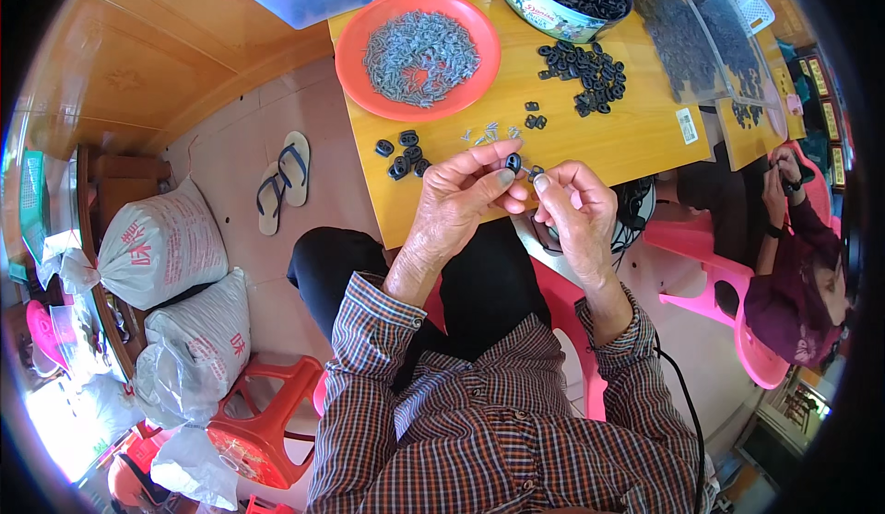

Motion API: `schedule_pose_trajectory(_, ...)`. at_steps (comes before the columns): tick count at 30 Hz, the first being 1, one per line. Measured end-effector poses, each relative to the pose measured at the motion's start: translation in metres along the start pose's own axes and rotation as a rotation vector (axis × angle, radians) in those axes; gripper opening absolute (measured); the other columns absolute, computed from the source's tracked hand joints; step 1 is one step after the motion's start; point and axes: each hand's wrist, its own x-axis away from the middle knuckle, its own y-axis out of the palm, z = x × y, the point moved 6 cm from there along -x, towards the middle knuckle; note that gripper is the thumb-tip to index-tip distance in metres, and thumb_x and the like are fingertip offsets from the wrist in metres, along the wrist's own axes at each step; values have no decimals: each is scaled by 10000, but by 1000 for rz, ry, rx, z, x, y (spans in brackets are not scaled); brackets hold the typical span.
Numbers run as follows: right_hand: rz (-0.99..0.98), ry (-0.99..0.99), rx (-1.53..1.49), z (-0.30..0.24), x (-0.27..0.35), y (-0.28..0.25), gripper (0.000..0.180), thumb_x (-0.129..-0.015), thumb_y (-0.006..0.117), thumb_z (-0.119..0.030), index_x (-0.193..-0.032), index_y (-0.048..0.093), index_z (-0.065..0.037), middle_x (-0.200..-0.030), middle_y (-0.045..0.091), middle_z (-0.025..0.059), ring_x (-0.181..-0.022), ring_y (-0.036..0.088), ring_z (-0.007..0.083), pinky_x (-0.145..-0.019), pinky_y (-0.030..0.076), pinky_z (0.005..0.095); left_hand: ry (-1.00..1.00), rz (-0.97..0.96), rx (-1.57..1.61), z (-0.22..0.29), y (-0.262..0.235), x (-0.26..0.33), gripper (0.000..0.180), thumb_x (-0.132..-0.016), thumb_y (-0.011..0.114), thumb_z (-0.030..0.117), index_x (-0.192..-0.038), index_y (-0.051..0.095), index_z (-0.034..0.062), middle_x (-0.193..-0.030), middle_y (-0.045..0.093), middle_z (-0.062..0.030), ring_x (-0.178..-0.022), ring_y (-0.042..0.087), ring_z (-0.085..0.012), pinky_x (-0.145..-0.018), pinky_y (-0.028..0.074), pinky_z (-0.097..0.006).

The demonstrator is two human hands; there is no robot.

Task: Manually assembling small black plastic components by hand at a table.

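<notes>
Over the near edge of the table, my left hand [464,193] pinches a black two-hole cord-lock piece [513,161] upright between thumb and fingertips. Close beside it, my right hand [578,216] is closed, thumb against fingers, at a small dark piece [536,172] partly hidden by the fingertips. Just beyond my hands lie a few loose silvery springs [491,132] and a few black pieces [535,121]. A small group of black cord locks [403,157] lies left of my left hand.
A red plate [353,79] heaped with silvery springs, a round tin [539,18] of black parts and a black pile [590,75] stand farther back. Clear bins [687,48] are at right. Another person's hands [780,182] work there. Sacks [166,245] and a red stool [267,422] stand left.
</notes>
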Motion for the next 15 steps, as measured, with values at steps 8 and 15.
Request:
schedule_pose_trajectory(8, 10, -32, -24, 0, 0, -3, 131, -882, 624, -148, -839, 595, -28, -694, 589, -9, -558, 533, 44, -516, 397, 176, -36, -67, 182, 0, 2, 1, 348, -908, 543, 1, -1256, 540, 16, -995, 629, -120, -810, 629, -164, -675, 543, -281)
schedule_pose_trajectory(15, 2, -9, -127, 6, -4, -6, 128, -904, 599, -135, -876, 594, -10, -811, 653, 62, -567, 563, 65, -492, 402, 168, 87, 20, -73, 1, 0, -3, 161, -901, 561, -9, -1059, 588, 3, -945, 645, -87, -786, 646, -142, -687, 570, -278)
